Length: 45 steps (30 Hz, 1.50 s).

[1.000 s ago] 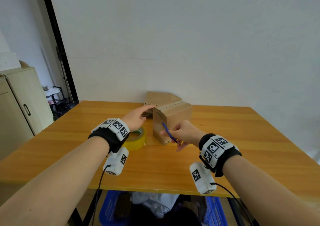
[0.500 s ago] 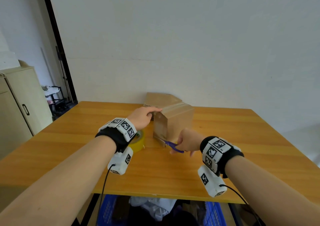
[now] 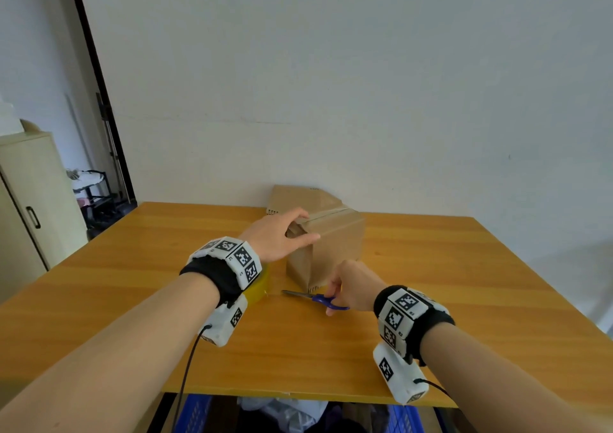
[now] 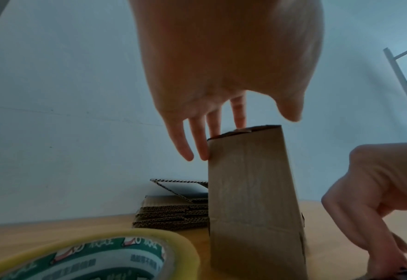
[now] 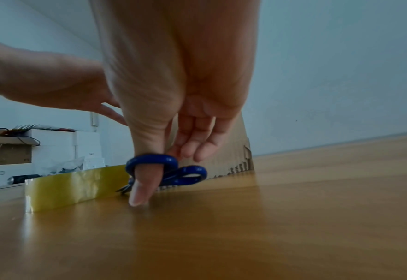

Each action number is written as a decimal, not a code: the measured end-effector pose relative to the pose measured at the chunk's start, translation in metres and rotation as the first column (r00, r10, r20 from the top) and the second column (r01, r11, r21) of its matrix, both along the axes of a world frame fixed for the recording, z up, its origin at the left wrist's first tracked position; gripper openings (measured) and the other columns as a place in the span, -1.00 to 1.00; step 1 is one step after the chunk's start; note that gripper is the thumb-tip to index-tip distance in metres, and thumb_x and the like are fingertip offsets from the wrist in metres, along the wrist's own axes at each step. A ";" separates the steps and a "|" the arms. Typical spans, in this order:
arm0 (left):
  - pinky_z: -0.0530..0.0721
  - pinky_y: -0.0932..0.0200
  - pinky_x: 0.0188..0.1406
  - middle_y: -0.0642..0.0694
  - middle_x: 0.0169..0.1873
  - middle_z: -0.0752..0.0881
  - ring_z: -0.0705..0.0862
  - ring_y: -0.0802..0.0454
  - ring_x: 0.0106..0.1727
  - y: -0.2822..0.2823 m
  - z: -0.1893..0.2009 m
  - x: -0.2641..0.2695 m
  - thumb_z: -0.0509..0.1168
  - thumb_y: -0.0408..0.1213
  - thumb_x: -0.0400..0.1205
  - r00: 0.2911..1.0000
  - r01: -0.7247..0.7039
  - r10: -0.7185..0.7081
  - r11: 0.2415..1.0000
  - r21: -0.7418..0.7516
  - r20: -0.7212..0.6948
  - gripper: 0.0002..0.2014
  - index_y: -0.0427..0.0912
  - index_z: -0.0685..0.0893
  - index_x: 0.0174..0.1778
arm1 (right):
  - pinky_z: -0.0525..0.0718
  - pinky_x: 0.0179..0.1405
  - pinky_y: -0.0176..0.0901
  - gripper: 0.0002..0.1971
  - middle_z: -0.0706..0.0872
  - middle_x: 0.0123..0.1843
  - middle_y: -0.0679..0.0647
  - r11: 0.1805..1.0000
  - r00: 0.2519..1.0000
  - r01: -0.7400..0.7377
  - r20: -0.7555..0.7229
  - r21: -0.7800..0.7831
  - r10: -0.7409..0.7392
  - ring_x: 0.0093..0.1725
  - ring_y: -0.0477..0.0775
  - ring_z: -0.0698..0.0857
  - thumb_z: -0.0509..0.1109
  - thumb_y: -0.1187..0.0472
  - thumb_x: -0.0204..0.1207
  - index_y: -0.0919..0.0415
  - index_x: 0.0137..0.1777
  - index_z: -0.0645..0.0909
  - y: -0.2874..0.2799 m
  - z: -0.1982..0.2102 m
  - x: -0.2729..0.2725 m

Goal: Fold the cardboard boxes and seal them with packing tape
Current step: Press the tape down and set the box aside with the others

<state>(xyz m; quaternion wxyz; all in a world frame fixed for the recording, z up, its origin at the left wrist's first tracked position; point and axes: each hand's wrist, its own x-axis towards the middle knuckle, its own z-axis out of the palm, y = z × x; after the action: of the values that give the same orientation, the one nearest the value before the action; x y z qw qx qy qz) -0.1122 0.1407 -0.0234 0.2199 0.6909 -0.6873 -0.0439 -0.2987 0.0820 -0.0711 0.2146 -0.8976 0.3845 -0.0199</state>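
A folded cardboard box (image 3: 335,250) stands mid-table, tape running along its top seam. My left hand (image 3: 288,233) rests on its near top corner with straight fingers (image 4: 198,136) and the thumb along the front edge. Blue-handled scissors (image 3: 320,298) lie flat on the table at the box's foot. My right hand (image 3: 345,291) is just above them: the thumb (image 5: 144,181) is through one loop with its tip on the table, while the other fingers (image 5: 197,144) hang loose outside the second loop. A yellow tape roll (image 3: 260,285) sits under my left wrist.
A stack of flat cardboard blanks (image 3: 295,197) lies behind the box against the wall. The wooden table (image 3: 464,283) is bare to the right. A blue crate (image 3: 195,412) sits under the table's near edge, a cabinet (image 3: 30,207) at far left.
My right hand brought the scissors down from the box's front face to the table and loosened its fingers. My left hand slid from behind the box onto its top corner.
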 end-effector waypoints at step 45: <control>-0.15 0.11 0.62 -0.05 0.66 0.05 -0.12 0.09 0.67 -0.009 -0.010 0.005 -0.06 -0.20 0.78 0.982 -0.079 0.070 0.996 0.046 0.173 -0.53 -0.08 0.10 0.65 | 0.12 0.59 -0.14 -0.32 0.03 0.72 0.05 0.967 0.913 0.226 0.372 -0.113 -0.170 0.67 0.05 0.11 0.17 -0.02 0.69 0.20 0.70 -0.01 -0.026 0.036 0.001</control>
<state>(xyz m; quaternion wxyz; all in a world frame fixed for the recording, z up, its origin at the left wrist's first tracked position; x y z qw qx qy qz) -0.1073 0.1320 -0.0335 0.1430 0.7229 -0.6759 0.0059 -0.2981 0.0562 -0.0350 0.2081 -0.8489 0.4254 -0.2348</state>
